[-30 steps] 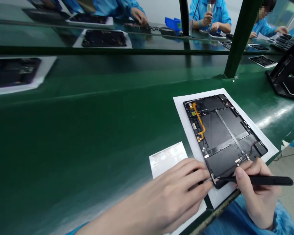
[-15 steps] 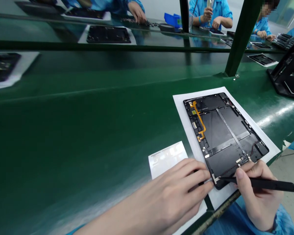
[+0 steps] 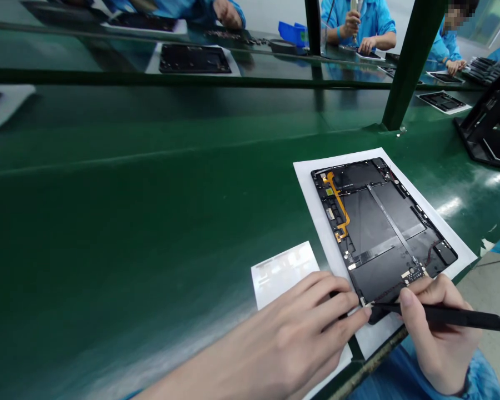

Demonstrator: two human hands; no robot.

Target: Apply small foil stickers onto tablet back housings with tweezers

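An opened black tablet point(image 3: 383, 228), with an orange flex cable and a grey strip inside, lies on a white sheet point(image 3: 312, 194) at the near edge of the green belt point(image 3: 150, 211). My left hand point(image 3: 300, 339) lies flat beside its near corner, fingers stretched out, fingertips touching that corner and a small white tab. My right hand point(image 3: 437, 328) is closed round black tweezers point(image 3: 441, 315), whose tip rests on the same corner.
A small white sticker sheet point(image 3: 281, 269) lies under my left fingers. Other tablets on white sheets point(image 3: 194, 58) sit on the far belt. A green post point(image 3: 408, 61) and a black rack point(image 3: 487, 128) stand to the right. People in blue coats work across the line.
The tablets on the far belts have drifted, the one at the left edge almost out of view. My hands have barely shifted at the tablet's corner.
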